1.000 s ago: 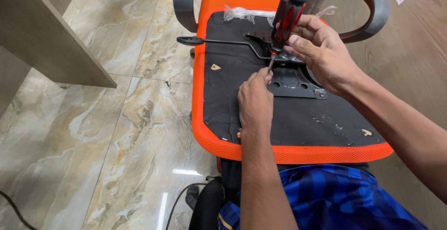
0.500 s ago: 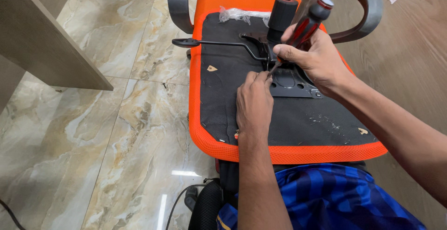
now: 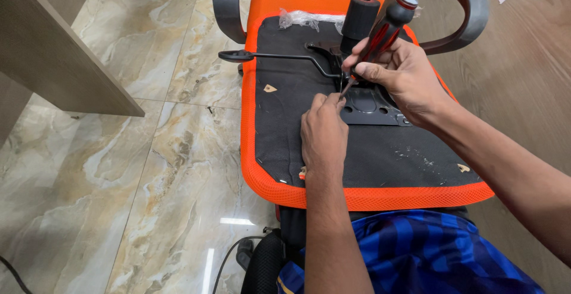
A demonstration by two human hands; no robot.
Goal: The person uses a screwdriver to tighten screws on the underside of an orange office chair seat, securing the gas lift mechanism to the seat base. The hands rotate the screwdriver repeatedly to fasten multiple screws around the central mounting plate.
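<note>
The right hand grips a red-black screwdriver, fingers closed. The left hand pinches its tip. A clear plastic wrapper lies on the seat.

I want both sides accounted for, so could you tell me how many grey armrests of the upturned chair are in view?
2: one grey armrest curves at the seat's far left, the other armrest at its far right, behind the right hand. Both run past the frame's top.

We cannot see the screwdriver tip; it sits behind the left hand. The top edge crops the armrests
</note>
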